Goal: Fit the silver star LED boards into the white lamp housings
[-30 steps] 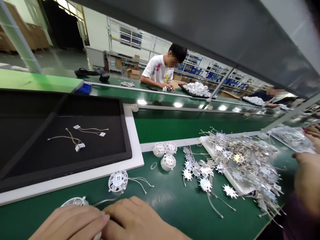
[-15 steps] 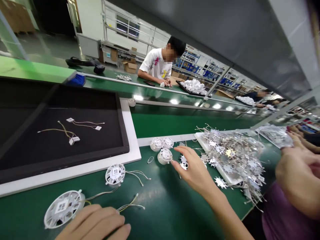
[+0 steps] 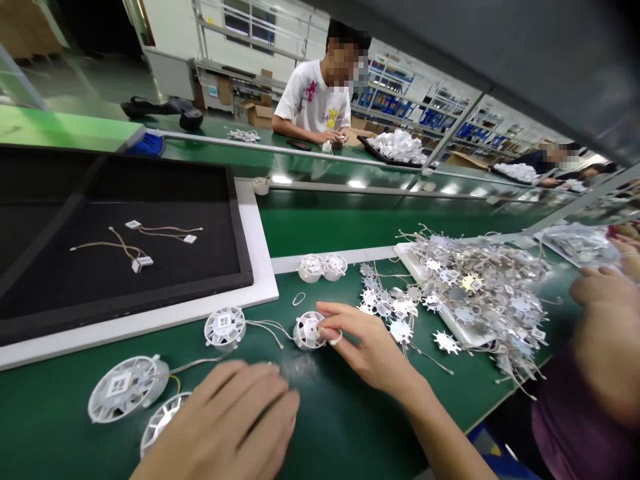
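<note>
Small white plastic wheel (image 3: 306, 331), drum-shaped with an open spoked face, sits at the middle of the green work surface (image 3: 360, 427), just right of some thin wires (image 3: 267, 327); whether it touches the surface cannot be told. Right hand (image 3: 367, 347) grips it at its right edge, thumb and fingertips pinched on the rim. Left hand (image 3: 240, 417) is nearer the viewer, back upward, fingers bent and side by side; its palm side is hidden, so its grip cannot be told. It partly covers a spoked wheel (image 3: 159, 421). Left of this, a larger-looking wheel (image 3: 123, 388) bears a flat square plate with printed marks; a labelled wheel (image 3: 225, 327) sits farther back. Behind the gripped piece: a thin pale loop (image 3: 299, 299) and two short drums (image 3: 323, 267) side by side. To the right, flat shiny star-shaped plates (image 3: 485, 287) with trailing wires form a tangled heap, partly over a white slab (image 3: 413, 263). At left, a matte black panel (image 3: 200, 277) edged by a smooth white board (image 3: 263, 260) carries small wired squares (image 3: 141, 264).
</note>
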Demonstrator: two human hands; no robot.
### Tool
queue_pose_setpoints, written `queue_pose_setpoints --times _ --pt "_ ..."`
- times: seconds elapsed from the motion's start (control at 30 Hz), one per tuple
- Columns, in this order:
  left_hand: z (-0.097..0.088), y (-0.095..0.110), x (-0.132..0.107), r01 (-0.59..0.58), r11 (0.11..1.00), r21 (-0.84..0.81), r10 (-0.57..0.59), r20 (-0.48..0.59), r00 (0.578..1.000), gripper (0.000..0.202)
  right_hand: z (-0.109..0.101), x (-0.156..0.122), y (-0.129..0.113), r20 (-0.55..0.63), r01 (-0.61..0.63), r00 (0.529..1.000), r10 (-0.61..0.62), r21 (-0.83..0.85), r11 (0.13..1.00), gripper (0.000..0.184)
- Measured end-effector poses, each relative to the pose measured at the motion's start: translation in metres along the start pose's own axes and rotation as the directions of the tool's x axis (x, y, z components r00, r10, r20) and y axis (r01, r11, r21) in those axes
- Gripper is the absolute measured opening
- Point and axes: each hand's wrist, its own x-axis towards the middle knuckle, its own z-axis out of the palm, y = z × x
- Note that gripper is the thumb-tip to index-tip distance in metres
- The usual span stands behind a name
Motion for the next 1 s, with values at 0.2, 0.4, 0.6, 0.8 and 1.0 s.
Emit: queue_pose_setpoints --times 0.2,0.4,0.6,0.8,1.0 --pt "0.043 -0.002 0.054 -0.054 0.978 0.202 -0.039 0.431 0.901 0.042 -0.002 -0.013 0.004 -0.03 -0.118 0.992 0.12 0.051 0.992 0.024" --pt "0.057 -0.006 0.063 -0.011 0.992 0.124 -0.072 0.644 0.762 0.037 -0.004 -0.016 0.005 0.025 -0.271 0.963 0.27 0.054 0.961 0.025" --pt "0.046 -0.008 0.072 0.186 0.981 0.056 -0.151 0.823 0.548 0.026 -0.004 -0.014 0.004 0.114 -0.355 0.932 0.343 0.107 0.929 0.027" --pt "0.045 -0.01 0.076 0.147 0.987 0.059 -0.125 0.86 0.494 0.037 -0.002 -0.015 0.002 0.156 -0.394 0.912 0.379 0.084 0.915 0.031" --pt "0.048 -0.013 0.058 -0.069 0.995 0.072 -0.022 0.832 0.555 0.053 0.005 -0.018 -0.004 0.125 -0.41 0.902 0.412 -0.044 0.911 0.027"
